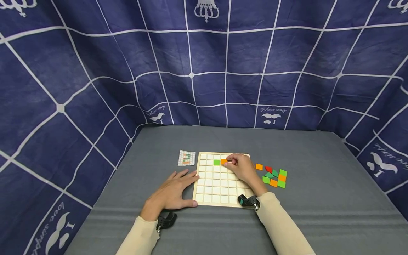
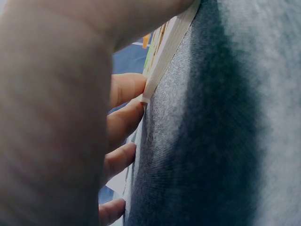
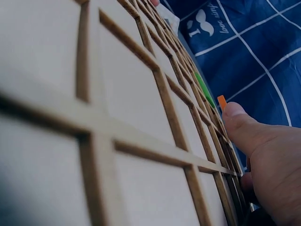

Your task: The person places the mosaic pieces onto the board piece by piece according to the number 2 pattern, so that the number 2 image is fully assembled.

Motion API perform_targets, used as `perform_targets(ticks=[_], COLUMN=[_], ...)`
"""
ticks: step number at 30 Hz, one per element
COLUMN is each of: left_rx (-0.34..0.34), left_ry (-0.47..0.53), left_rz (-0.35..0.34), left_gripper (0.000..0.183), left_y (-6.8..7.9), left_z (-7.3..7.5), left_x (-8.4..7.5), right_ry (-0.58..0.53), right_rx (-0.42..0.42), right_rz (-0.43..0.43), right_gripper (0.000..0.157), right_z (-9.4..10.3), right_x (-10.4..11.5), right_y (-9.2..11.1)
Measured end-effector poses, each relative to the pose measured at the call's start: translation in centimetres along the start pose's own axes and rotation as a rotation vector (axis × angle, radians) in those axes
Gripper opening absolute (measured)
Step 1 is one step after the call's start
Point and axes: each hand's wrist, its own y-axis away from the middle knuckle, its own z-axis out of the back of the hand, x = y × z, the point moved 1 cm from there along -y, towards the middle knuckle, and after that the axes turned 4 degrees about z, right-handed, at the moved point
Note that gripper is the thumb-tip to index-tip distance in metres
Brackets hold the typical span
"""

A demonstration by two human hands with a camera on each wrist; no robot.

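Note:
A wooden grid board (image 1: 213, 188) with pale square cells lies on the grey table. One green square tile (image 1: 216, 162) sits in a cell near its far edge. Just right of that tile, my right hand (image 1: 243, 168) pinches an orange square tile (image 1: 224, 162) over the board; the right wrist view shows the orange tile (image 3: 222, 101) at the thumb tip. My left hand (image 1: 176, 189) lies with fingers spread on the table, its thumb and index finger touching the board's left edge. In the left wrist view, fingertips (image 2: 133, 87) meet the board's side.
Right of the board lie a separate orange tile (image 1: 259, 166), a red leaf-shaped piece (image 1: 268, 169), dark green pieces (image 1: 269, 175) and several green and orange tiles (image 1: 282, 178). A small pattern card (image 1: 186, 158) lies beyond my left hand. A blue checked curtain (image 1: 207, 88) hangs behind the table.

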Motion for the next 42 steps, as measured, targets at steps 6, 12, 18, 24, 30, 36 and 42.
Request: perform_targets(ticks=[6,12,18,24,30,36,42], left_rx=[0.006,0.006,0.006,0.005,0.007,-0.008,-0.011], left_ry=[0.007,0.006,-0.002,-0.002,0.013,0.018,0.014], left_rz=[-0.003,-0.009,-0.016,-0.022,-0.026,-0.026,-0.006], left_gripper=[0.096,0.096,0.096,0.095,0.095,0.094,0.094], left_y=[-0.4,-0.7,-0.9,-1.1,-1.1,-0.4,-0.2], left_z=[0.0,0.1,0.1,0.0,-0.1,-0.2,-0.1], left_x=[-0.2,-0.5,-0.6,-0.7,-0.8,-0.4,-0.2], right_ry=[0.022,0.032,0.027,-0.013,-0.029,-0.05,-0.036], right_rx=[-0.017,-0.009,-0.018,-0.039,-0.044,-0.027,-0.033], right_rz=[0.004,-0.013,-0.041,-0.089,-0.092,-0.071,-0.05], right_gripper=[0.022,0.023,0.022,0.022,0.024,0.024,0.023], right_z=[0.2,0.4,0.5,0.7,0.7,-0.1,-0.6], right_x=[-0.2,-0.3,-0.3,-0.3,-0.3,-0.2,-0.1], right_y=[0.1,0.0,0.2,0.4,0.5,0.4,0.0])
